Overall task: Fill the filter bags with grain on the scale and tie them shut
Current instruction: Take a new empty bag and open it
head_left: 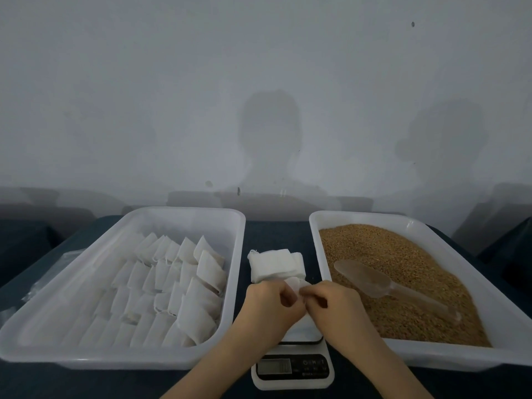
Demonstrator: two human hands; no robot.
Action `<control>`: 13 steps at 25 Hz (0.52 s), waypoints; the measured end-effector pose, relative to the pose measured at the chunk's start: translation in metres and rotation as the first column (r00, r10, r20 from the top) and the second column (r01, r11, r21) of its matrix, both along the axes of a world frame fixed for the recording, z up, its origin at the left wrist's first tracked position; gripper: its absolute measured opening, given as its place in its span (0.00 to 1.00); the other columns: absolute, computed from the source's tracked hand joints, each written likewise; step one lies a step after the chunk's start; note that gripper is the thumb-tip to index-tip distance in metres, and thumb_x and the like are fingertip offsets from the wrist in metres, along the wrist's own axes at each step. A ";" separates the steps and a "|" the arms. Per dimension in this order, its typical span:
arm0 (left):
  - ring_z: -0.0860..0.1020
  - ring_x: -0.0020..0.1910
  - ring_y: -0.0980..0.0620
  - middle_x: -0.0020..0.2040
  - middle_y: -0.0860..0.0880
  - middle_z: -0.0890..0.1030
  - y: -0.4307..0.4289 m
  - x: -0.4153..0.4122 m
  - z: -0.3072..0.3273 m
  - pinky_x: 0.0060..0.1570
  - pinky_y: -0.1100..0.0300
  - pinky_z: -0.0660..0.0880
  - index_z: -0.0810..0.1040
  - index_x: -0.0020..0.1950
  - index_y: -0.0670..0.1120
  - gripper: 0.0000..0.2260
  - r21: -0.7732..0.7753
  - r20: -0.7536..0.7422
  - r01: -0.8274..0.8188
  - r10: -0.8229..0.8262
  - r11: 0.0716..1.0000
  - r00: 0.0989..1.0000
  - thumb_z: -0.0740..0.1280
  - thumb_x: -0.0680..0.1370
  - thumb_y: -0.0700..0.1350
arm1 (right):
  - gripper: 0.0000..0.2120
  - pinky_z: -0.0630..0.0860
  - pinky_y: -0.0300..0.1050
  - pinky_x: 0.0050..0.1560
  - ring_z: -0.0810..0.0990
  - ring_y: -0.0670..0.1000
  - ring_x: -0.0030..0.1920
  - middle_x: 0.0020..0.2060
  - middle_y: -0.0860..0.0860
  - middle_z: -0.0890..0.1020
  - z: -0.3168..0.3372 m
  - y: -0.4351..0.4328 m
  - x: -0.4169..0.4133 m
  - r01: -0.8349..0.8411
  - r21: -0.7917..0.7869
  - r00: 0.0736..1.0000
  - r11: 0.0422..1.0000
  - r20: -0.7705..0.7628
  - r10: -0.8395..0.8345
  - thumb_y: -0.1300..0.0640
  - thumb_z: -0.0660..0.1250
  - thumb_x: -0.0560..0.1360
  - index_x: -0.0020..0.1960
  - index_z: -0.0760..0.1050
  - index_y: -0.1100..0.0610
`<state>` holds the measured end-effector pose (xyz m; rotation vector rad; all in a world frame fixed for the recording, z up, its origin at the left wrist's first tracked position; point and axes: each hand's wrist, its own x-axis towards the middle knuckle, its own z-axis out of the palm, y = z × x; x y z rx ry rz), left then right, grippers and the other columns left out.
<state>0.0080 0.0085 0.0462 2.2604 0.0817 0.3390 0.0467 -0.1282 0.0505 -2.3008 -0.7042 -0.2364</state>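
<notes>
Wall (259,82): pale grey and fills the far half of the view, with soft shadows on it.
Table (275,234): dark blue. It carries two trays side by side with a narrow lane between them.
Left tray (184,211): white plastic, at the left side of the table.
Right tray (374,218): white plastic, at the right side of the table.
Grain (383,249): golden-brown and heaped across the right tray.
Filled bags (184,283): white and packed in slanting rows in the left tray, thickest along its right side.
Scale (292,370): white, in the near middle of the lane. Its display faces the near edge, and the wrists cover most of its platform.
Scoop (383,283): translucent, lying on the grain with its bowl towards the left and its handle running near-right.
Stack of empty bags (273,264): white, on the table in the far part of the lane, just beyond the hands.
Left hand (267,300): above the scale's far end, with fingers curled in and the fingertips pinching the filter bag's left side.
Right hand (331,300): close beside the left hand, with fingers likewise curled and pinching the bag's right side.
Filter bag (293,283): a small white piece held between the two hands, over the scale's far end. It is just near of the stack, and whether it touches the stack or holds grain cannot be told.
</notes>
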 end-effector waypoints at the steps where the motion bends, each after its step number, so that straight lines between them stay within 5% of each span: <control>1: 0.74 0.29 0.66 0.30 0.58 0.73 -0.001 0.000 -0.001 0.35 0.76 0.69 0.78 0.39 0.47 0.07 0.058 0.028 -0.004 0.002 0.998 1.000 0.69 0.76 0.47 | 0.07 0.69 0.34 0.40 0.79 0.48 0.40 0.38 0.53 0.82 0.002 0.000 0.001 0.018 -0.015 1.000 1.000 -0.002 -0.018 0.60 0.66 0.74 0.42 0.83 0.58; 5: 0.74 0.34 0.60 0.34 0.58 0.74 -0.002 -0.005 -0.004 0.39 0.73 0.72 0.73 0.40 0.53 0.06 0.164 0.100 0.036 -0.053 0.986 0.994 0.68 0.76 0.49 | 0.09 0.65 0.35 0.31 0.70 0.45 0.29 0.29 0.56 0.78 0.005 -0.001 0.004 0.102 -0.040 0.993 0.994 -0.063 -0.104 0.60 0.68 0.70 0.33 0.79 0.62; 8: 0.73 0.53 0.62 0.52 0.59 0.74 0.000 -0.009 -0.007 0.55 0.68 0.70 0.72 0.51 0.55 0.11 0.316 0.273 0.125 -0.216 0.941 0.937 0.70 0.72 0.52 | 0.08 0.66 0.34 0.29 0.72 0.44 0.26 0.26 0.53 0.78 0.010 -0.005 0.005 0.137 -0.009 0.961 0.991 -0.243 -0.135 0.60 0.67 0.70 0.35 0.80 0.62; 11: 0.59 0.73 0.55 0.73 0.54 0.64 0.003 -0.001 -0.013 0.71 0.58 0.53 0.62 0.73 0.53 0.35 0.539 0.239 0.113 -0.281 0.835 0.930 0.71 0.71 0.60 | 0.10 0.80 0.44 0.42 0.82 0.52 0.37 0.37 0.59 0.83 0.017 -0.013 0.006 0.102 0.007 0.906 0.995 -0.413 -0.090 0.58 0.66 0.71 0.41 0.81 0.64; 13: 0.55 0.75 0.57 0.75 0.55 0.62 0.002 0.007 -0.014 0.72 0.60 0.48 0.57 0.76 0.53 0.35 0.547 0.180 0.144 -0.284 0.824 0.942 0.68 0.74 0.60 | 0.12 0.80 0.51 0.47 0.83 0.50 0.39 0.38 0.58 0.83 0.020 -0.016 0.006 0.066 0.004 0.892 0.998 -0.448 -0.057 0.56 0.65 0.72 0.43 0.81 0.64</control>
